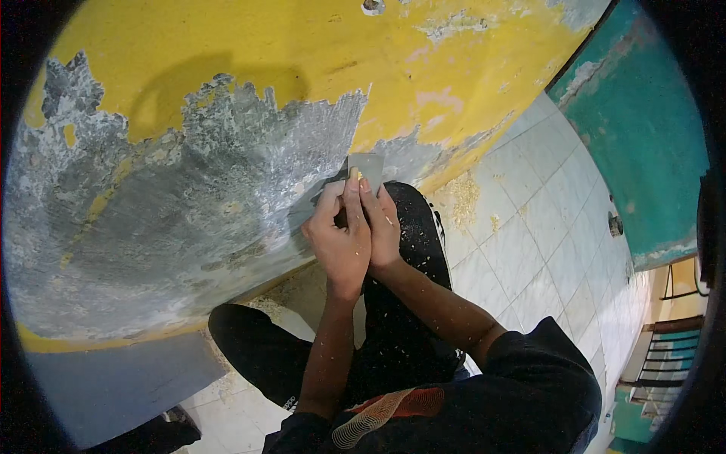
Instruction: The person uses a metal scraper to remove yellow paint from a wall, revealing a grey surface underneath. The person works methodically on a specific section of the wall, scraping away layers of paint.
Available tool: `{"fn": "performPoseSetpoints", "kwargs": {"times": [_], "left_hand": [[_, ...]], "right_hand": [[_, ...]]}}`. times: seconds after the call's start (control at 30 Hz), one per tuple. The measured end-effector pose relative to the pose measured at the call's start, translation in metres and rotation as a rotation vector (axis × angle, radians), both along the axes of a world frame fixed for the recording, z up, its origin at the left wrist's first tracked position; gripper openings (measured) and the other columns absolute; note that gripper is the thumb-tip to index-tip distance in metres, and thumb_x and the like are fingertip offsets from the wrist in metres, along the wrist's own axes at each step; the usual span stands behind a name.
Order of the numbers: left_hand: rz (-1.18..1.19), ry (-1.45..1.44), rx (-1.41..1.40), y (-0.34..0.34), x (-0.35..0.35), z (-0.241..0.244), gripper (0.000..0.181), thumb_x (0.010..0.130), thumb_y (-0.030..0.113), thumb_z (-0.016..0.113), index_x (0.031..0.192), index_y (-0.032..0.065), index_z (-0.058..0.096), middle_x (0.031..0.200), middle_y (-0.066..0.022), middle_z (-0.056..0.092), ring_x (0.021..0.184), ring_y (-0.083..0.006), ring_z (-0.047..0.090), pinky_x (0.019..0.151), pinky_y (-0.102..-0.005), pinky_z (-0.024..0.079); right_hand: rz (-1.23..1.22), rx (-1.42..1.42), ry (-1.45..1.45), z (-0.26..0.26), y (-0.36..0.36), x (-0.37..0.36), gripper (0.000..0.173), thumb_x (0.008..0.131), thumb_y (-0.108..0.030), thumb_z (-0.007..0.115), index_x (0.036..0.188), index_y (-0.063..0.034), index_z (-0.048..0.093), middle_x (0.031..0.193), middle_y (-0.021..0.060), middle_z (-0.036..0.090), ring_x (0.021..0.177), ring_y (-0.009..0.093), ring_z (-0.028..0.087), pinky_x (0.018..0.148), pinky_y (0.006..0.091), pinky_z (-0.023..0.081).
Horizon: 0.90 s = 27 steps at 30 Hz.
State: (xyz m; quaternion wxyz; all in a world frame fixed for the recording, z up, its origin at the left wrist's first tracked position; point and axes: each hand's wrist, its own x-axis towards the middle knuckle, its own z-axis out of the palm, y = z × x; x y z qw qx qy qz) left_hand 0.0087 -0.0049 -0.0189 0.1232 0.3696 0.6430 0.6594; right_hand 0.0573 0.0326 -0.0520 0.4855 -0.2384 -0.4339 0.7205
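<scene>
My left hand (344, 241) and my right hand (384, 227) are pressed together around a flat metal scraper (372, 164). Its broad blade points away from me, against or close to the wall; the handle is hidden by my fingers. Yellow paint chips lie on the blade by my fingertips. Ahead, the wall still carries yellow paint (255, 40) along the upper part. Below a ragged paint edge, a wide bare grey patch (170, 227) shows scrape marks and a few yellow remnants. Small flakes speckle my forearms and my dark trousers (411, 227).
Paint flakes (462, 198) are scattered on the pale floor tiles (539, 232) right of my knee. A teal wall (629, 130) with a peeling crack rises beyond. At lower left is a grey surface (125, 380), with a dark object (164, 431) below it. Dark bars (669, 357) appear far right.
</scene>
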Motion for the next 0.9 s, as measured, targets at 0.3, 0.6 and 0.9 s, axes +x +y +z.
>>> {"fn": "performPoseSetpoints", "kwargs": {"times": [0.3,0.6,0.9], "left_hand": [[0.02,-0.025,-0.003,-0.002,-0.002,0.001,0.016,0.098,0.013,0.061,0.094,-0.0017,0.065,0.072,-0.0145,0.064,0.063,-0.0121,0.062,0.061,-0.0308,0.048],[0.096,0.165,-0.069,-0.002,-0.004,0.014,0.018,0.097,0.014,0.063,0.086,-0.001,0.063,0.064,-0.0121,0.061,0.057,-0.015,0.058,0.057,-0.031,0.046],[0.069,0.207,-0.108,0.005,-0.002,0.028,0.021,0.097,0.015,0.063,0.085,-0.0025,0.063,0.062,-0.0082,0.056,0.062,-0.0067,0.052,0.059,-0.0272,0.044]], "right_hand": [[0.067,-0.128,0.051,0.004,-0.006,-0.001,0.031,0.106,-0.034,0.047,0.111,-0.0047,0.056,0.092,0.0029,0.06,0.083,0.009,0.057,0.075,0.0268,0.049],[-0.028,-0.024,0.008,0.01,-0.013,-0.008,0.034,0.106,-0.037,0.045,0.113,-0.0054,0.056,0.09,0.0018,0.057,0.082,0.009,0.056,0.071,0.0268,0.049],[0.02,-0.189,0.095,0.02,-0.002,-0.005,0.037,0.106,-0.039,0.045,0.104,-0.0042,0.057,0.085,0.0017,0.057,0.078,0.009,0.054,0.068,0.026,0.047]]}}
